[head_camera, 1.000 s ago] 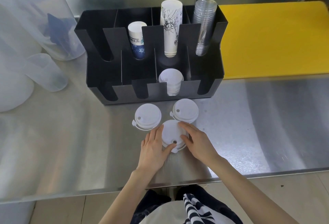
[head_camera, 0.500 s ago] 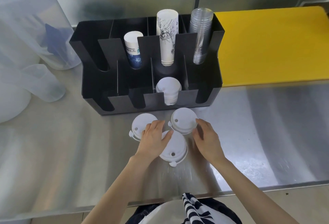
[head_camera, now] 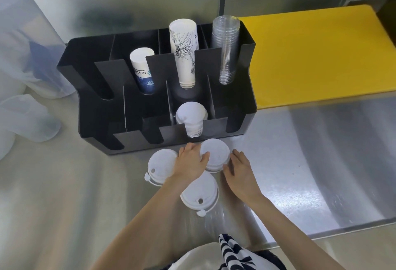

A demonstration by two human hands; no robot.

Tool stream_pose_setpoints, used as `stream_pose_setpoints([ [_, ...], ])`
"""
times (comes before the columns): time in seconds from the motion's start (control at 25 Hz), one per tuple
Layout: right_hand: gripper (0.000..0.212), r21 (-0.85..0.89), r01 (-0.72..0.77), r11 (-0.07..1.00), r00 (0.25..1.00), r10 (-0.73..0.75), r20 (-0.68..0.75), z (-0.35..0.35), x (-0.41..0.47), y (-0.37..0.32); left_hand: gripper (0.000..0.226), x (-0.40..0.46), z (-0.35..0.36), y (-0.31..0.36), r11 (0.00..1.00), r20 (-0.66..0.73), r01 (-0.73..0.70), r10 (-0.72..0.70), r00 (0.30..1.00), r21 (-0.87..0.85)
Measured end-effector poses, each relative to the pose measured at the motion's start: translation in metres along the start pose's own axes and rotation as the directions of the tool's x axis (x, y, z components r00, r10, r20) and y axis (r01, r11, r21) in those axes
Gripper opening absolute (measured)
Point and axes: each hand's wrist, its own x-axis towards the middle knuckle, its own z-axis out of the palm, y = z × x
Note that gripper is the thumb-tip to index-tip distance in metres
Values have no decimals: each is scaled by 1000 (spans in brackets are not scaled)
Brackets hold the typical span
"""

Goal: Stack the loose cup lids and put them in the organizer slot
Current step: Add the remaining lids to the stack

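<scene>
Three round white plastic lids (head_camera: 215,154) lying flat, tops up, on the shiny steel desk (head_camera: 300,162), just before the black organizer (head_camera: 240,119). Left hand (head_camera: 189,162) and right hand (head_camera: 240,172) touching the far lid's sides, fingers loose, not clenched. Near lid (head_camera: 200,194) partly hidden under the left wrist, sip hole facing the near edge.

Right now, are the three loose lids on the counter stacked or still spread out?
Spread out. The far lid sits between both hands, the left lid lies flat beside it, and the near lid lies alone, apparently just under the far lid's edge.
</scene>
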Motion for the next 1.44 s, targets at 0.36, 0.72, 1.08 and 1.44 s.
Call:
stream_pose_setpoints([
  [0.36, 37, 342, 147, 928, 974, -77, -212, -12, -6, -18, 33, -24, 0, 1, 879, -204, -30, -78, 976, -476],
  [0.72, 45, 389, 110, 915, 985, -154, 83, -22, -4, -39, 10, -79, -2, -22, 652, -239, 22, -309, 920, -758],
  [1.08, 38, 246, 159, 956, 922, -233, 309, -13, -12, -31, 11, -113, 26, -39, 646, -190, 109, -376, 907, -756],
  [1.44, 32, 192, 172, 966, 942, -219, 253, -7, -19, -29, 7, -111, 35, -44, 663, -199, 156, -427, 882, -732],
])
